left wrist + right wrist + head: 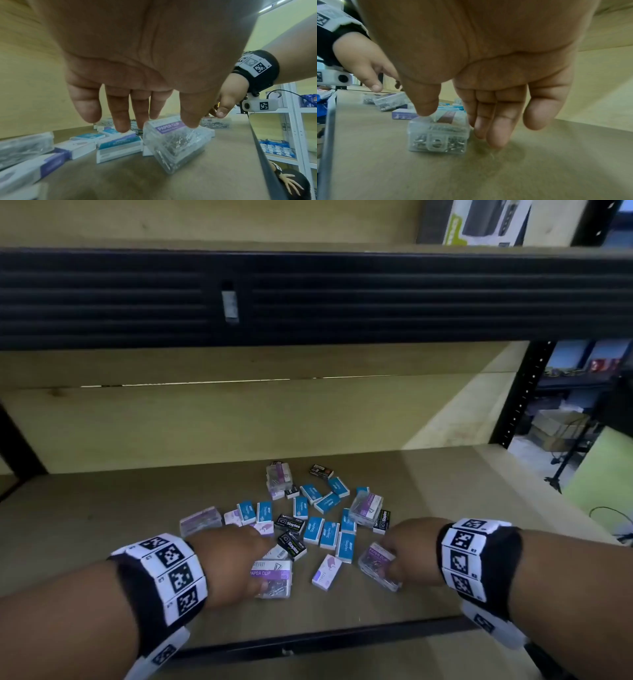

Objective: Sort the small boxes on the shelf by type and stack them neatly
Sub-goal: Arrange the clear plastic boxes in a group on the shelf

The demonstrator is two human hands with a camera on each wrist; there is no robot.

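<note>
Clear paper-clip case (378,565) under right grip's (409,549) loose fingers; left grip (229,563) likewise slack.

Dim, soft-focus frames; wide-angle bending, wrist views blurred.

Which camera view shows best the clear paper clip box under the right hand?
The right wrist view: the clear paper clip box fills the centre, clips visible, thumb on its lid. The head view shows it small, partly covered by the right hand. The left wrist view shows it distant.

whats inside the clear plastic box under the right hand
The clear plastic box with a purple label holds a dense mass of small silvery metal clips. The right hand reaches over its top, covering part of the lid.
</note>
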